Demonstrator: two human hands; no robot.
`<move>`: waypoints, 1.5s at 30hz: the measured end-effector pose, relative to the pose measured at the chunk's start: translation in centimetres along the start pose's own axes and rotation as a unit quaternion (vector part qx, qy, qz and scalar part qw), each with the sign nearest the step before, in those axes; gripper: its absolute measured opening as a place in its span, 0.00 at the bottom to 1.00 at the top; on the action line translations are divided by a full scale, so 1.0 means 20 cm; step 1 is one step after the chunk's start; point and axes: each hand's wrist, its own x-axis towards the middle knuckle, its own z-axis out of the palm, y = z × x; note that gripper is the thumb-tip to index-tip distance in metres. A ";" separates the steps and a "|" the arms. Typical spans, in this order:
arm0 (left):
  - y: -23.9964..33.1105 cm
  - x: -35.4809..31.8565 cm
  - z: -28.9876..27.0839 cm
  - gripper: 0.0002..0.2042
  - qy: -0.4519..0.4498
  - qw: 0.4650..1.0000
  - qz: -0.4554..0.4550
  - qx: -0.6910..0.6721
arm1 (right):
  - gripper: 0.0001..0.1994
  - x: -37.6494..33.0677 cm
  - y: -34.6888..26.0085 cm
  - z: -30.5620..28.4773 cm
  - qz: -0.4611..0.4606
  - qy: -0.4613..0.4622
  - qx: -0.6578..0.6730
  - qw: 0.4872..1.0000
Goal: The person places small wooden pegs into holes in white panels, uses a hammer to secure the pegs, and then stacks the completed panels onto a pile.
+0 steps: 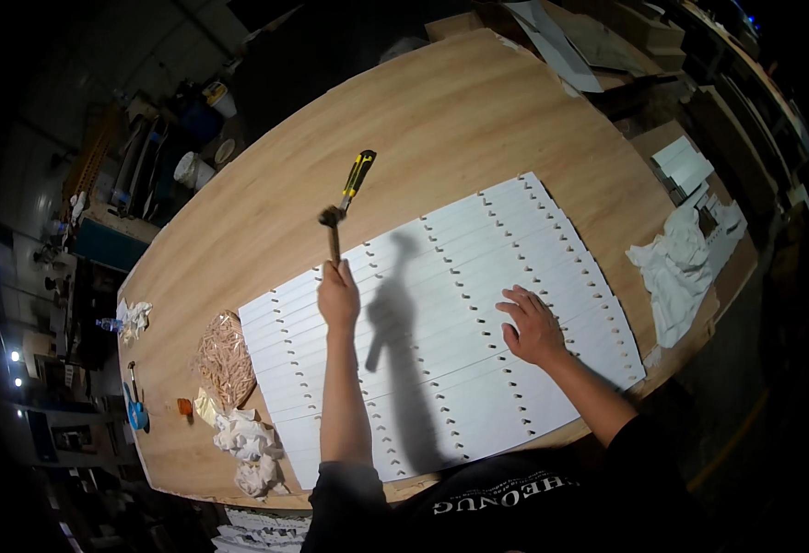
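Observation:
My left hand (338, 297) is closed around the wooden handle of a hammer (332, 217), raised over the white boards with its dark head pointing away from me. My right hand (532, 327) is low over the right part of the boards, fingers apart and holding nothing; I cannot tell whether it touches them. The white boards (460, 336) lie side by side as one broad panel. Rows of small wooden dowels (464, 296) stick up from them. Past the hammer head lies a tool with a black and yellow handle (359, 173), its kind unclear.
A clear plastic bag of dowels (225, 358) lies left of the boards, above crumpled white wrapping (248, 438). A blue tool (135, 410) is near the left edge of the wooden table (423, 111). A white cloth (672, 272) rests at the right.

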 end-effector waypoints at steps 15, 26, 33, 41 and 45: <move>-0.14 -1.21 -0.37 0.14 -0.137 0.869 -0.205 -0.430 | 0.17 -0.07 0.01 0.06 -0.036 0.035 -0.008 0.999; -0.12 -1.88 -0.20 0.15 -0.295 0.901 -0.148 -0.280 | 0.20 -0.48 -0.09 -0.07 -0.055 -0.049 -0.021 0.997; 0.09 -1.88 -0.15 0.13 -0.306 0.950 0.000 -0.055 | 0.38 -0.62 -0.10 -0.26 -0.112 -0.226 -0.006 0.968; 0.26 -1.93 -0.13 0.11 -0.241 0.970 0.025 -0.029 | 0.52 -0.67 -0.09 -0.29 -0.104 -0.250 -0.032 0.962; 0.33 -1.90 -0.15 0.10 -0.273 0.961 -0.029 0.038 | 0.50 -0.66 -0.07 -0.30 -0.109 -0.269 -0.035 0.956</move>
